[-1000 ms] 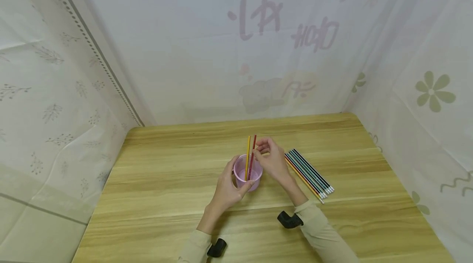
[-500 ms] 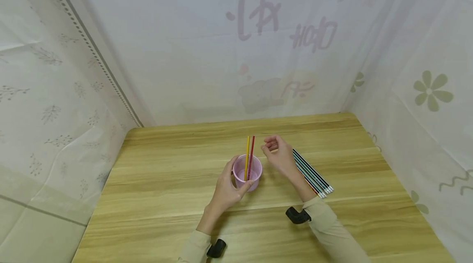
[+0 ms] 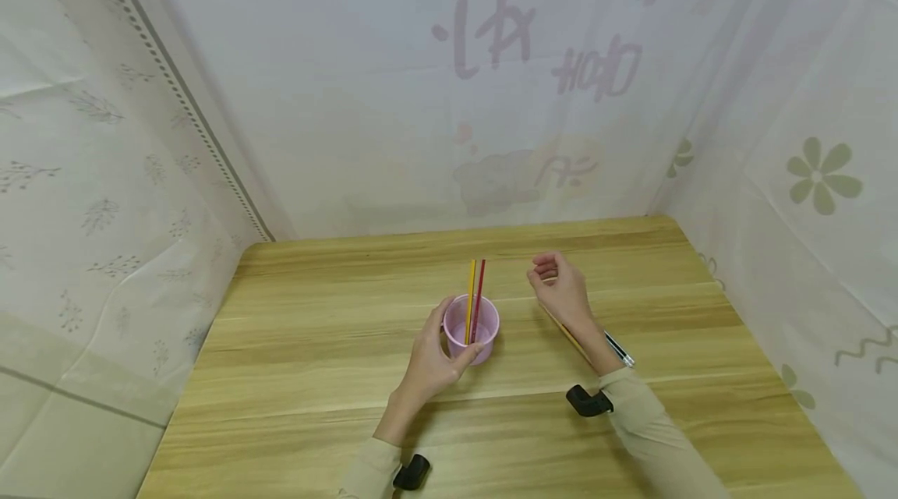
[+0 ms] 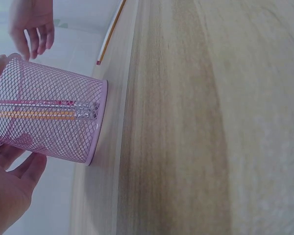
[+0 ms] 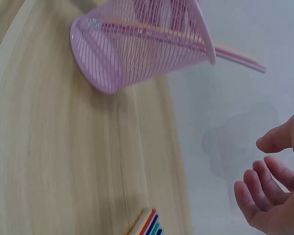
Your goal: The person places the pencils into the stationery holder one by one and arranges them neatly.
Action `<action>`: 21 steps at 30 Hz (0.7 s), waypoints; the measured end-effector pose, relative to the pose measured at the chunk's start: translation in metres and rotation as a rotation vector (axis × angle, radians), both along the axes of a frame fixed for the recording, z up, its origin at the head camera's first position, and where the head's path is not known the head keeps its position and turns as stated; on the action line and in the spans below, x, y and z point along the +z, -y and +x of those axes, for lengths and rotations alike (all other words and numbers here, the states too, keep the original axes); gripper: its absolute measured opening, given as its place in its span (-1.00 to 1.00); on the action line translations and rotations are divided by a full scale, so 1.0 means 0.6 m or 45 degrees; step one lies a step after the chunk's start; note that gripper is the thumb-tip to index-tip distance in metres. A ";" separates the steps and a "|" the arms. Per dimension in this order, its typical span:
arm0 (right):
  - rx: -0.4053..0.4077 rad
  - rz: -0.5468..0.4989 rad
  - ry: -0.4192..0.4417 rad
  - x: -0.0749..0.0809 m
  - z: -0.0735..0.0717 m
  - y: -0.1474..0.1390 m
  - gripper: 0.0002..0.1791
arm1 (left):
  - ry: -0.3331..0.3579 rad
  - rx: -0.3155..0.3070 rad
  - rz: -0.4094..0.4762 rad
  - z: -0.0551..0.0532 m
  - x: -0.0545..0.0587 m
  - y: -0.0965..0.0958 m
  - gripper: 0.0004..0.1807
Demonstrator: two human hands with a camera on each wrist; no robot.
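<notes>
A pink mesh pencil cup (image 3: 489,331) stands on the table, and my left hand (image 3: 436,357) grips its near left side and rim. Inside lean a yellow pencil (image 3: 470,296) and a red pencil (image 3: 480,295), their silver ends at the bottom in the left wrist view. To the right of the cup, my right hand (image 3: 563,295) hovers with loosely bent fingers and holds nothing. Beneath it lies a row of loose pencils (image 5: 148,224), yellow, red and dark striped. In the head view the hand and forearm hide most of that row.
The wood-grain table (image 3: 309,359) ends at a patterned white curtain (image 3: 393,132) at the back, with more curtain at both sides. Each forearm wears a black wrist mount (image 3: 589,401) near the sleeve cuff.
My right hand has let go of the red pencil, which now leans in the cup, and has moved right over the loose pencils. My left hand and the cup have stayed put.
</notes>
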State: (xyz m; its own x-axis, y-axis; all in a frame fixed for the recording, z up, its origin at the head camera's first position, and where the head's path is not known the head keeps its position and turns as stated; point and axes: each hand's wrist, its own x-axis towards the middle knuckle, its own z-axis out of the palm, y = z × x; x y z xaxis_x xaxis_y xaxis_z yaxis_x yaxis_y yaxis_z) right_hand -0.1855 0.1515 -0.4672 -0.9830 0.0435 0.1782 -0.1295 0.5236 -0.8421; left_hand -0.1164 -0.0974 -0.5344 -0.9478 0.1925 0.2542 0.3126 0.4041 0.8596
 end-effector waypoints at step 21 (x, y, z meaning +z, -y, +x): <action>-0.083 0.164 0.095 -0.046 -0.009 -0.079 -0.54 | 0.019 0.004 -0.002 0.001 0.002 -0.001 0.02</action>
